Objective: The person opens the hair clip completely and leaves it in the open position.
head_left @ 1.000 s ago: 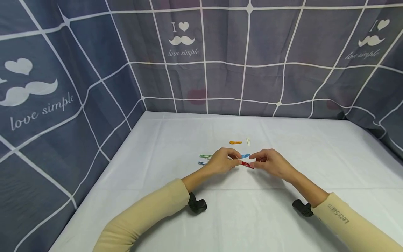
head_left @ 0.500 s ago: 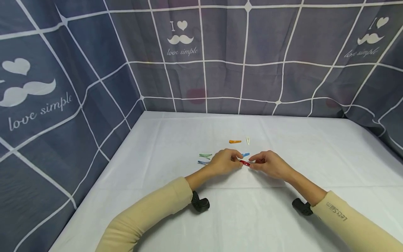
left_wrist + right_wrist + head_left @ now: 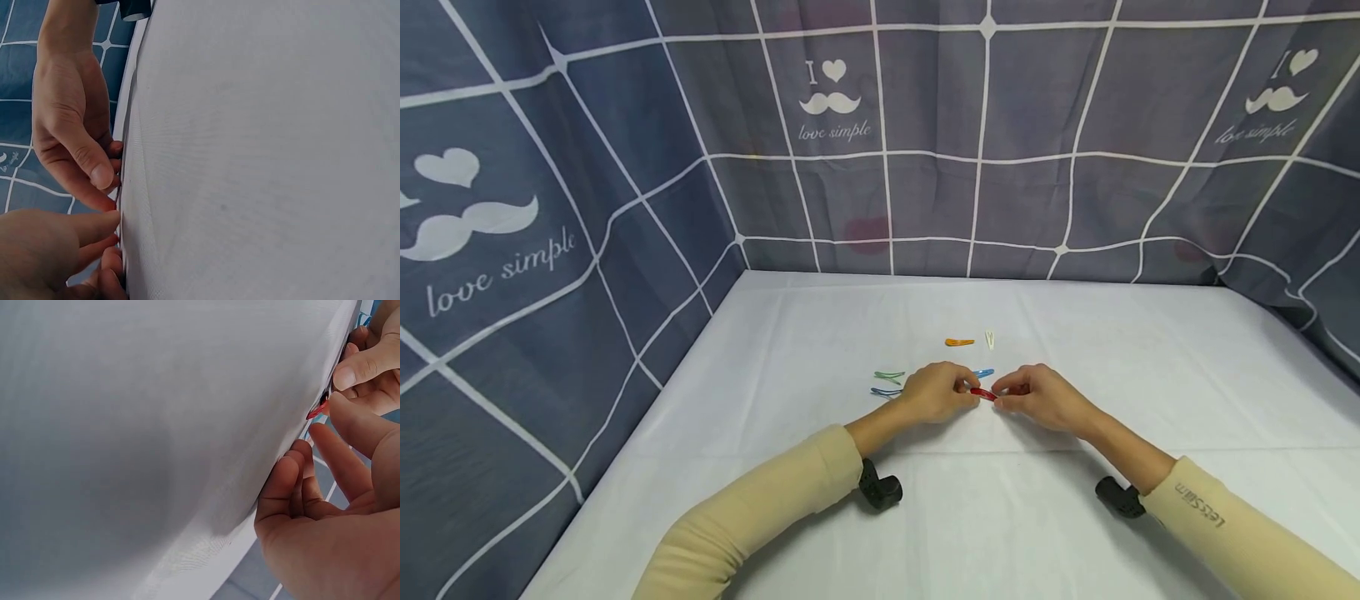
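Observation:
A small red snap hair clip (image 3: 982,393) is held between the two hands, low over the white table, in the head view. Its left end is pinched by the left hand (image 3: 938,392). At the other end, the thumb and index finger of the right hand (image 3: 1043,397) close around the tip. In the right wrist view the red clip (image 3: 317,410) shows between the fingertips of both hands, partly covered by them. Just behind the hands lies a light blue hair clip (image 3: 984,372), partly hidden by the left hand.
Left of the hands lie a green hair clip (image 3: 889,376) and a dark blue one (image 3: 884,392). Farther back are an orange clip (image 3: 959,342) and a white clip (image 3: 990,339). A grey checked curtain (image 3: 932,200) rises behind the white table (image 3: 820,333).
The red clip has shifted slightly left, and its visible part looks shorter than a second ago. The right fingertips have drawn closer together at its end.

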`<state>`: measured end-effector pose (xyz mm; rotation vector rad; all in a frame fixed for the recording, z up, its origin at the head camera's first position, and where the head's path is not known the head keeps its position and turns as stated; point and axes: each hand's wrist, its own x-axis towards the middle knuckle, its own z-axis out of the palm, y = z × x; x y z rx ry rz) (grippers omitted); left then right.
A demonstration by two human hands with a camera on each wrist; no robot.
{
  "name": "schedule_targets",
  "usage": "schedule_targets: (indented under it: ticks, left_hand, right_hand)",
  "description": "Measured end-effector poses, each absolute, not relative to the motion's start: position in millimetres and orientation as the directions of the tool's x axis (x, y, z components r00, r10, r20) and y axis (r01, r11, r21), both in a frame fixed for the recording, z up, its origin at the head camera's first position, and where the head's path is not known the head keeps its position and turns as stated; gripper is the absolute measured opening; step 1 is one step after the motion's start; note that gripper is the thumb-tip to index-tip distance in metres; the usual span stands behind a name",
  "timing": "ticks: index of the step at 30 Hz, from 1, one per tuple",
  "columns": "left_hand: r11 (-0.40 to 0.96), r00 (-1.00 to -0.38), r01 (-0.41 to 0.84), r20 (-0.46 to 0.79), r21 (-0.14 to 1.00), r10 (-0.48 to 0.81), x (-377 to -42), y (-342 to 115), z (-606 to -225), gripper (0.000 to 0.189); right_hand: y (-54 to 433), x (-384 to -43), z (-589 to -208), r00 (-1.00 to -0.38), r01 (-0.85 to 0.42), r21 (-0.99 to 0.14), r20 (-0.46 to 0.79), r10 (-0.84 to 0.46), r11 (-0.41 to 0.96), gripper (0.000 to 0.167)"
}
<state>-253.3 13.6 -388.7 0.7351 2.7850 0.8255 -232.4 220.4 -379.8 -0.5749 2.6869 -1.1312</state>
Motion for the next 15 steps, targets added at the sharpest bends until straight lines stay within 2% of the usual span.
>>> schedule_targets:
  ticks: [7,15]
  left_hand:
    - [0.712,-0.864,0.410,-0.008,0.571,0.503,-251.3,14.1,-388.6,0.005]
    - [0.704,-0.875,0.400,0.018,0.587,0.483,-252.0,14.6,-391.3,0.005]
  right_hand:
    - [220.2,-232.0,-380.9,-0.898,-0.323,-0.704,0.018,-0.439,0.633,0.016]
    - [220.6,-231.6,-381.4,-0.902,-0.317,-0.711,0.022,-0.431,0.627,0.015]
